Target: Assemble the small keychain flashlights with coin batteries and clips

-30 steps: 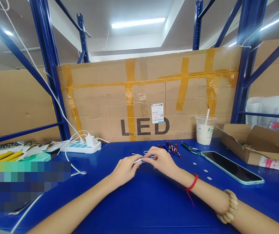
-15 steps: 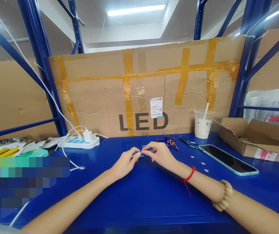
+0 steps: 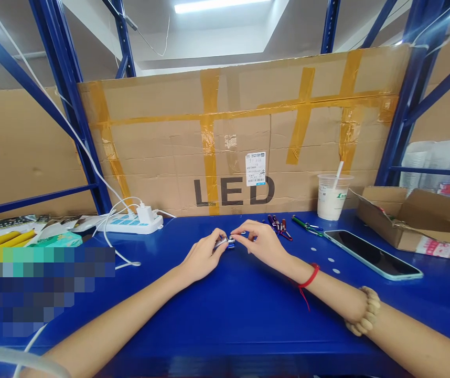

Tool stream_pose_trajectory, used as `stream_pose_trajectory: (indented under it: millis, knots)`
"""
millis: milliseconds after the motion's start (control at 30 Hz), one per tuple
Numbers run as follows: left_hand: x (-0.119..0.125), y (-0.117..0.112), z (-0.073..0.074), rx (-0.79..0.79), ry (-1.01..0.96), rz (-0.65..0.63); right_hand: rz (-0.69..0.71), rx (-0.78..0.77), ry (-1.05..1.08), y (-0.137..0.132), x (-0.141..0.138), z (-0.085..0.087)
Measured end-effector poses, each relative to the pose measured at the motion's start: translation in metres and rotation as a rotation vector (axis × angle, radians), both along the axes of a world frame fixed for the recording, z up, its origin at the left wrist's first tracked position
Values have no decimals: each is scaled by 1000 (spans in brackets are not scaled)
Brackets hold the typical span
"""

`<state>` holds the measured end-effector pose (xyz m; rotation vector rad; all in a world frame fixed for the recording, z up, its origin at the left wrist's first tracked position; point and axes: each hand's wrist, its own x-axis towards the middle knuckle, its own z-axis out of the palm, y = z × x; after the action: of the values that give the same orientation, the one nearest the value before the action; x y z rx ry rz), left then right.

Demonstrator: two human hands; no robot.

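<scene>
Both hands meet over the middle of the blue table [image 3: 228, 320]. My left hand [image 3: 203, 255] pinches a small silver cylinder [image 3: 222, 242], like a tiny keychain torch. My right hand [image 3: 258, 242] pinches the other end of it with thumb and forefinger; a red string and a bead bracelet sit on that arm. A small blue piece [image 3: 231, 244] lies just under the fingertips. Behind the right hand lies a cluster of small coloured keychain pieces [image 3: 278, 228] and a green one with a clip [image 3: 306, 226].
A phone [image 3: 372, 254] lies face up to the right, beside an open cardboard box [image 3: 414, 223] and a plastic cup with a straw [image 3: 332, 196]. A white power strip with charger [image 3: 132, 223] sits left. A taped "LED" carton [image 3: 233, 136] walls the back. Small white discs [image 3: 332, 265] dot the table.
Both hands stayed joined on the silver cylinder, with small finger shifts. The view tilted slightly, so everything sits a little higher in the frame.
</scene>
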<state>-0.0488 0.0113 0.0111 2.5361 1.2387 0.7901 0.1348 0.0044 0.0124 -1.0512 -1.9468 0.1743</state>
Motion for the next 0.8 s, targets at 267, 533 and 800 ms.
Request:
stream_pose_trajectory:
  millis: [267,533,800]
  knots:
    - [-1,4,-2,39,-66,1,16,45,21,-1,-2,1]
    - [0,7,-6,61,-141,-62,83,56,65,-2,-2,0]
    - [0,4,-8,130,-155,-170,122,-195,198,4,-1,0]
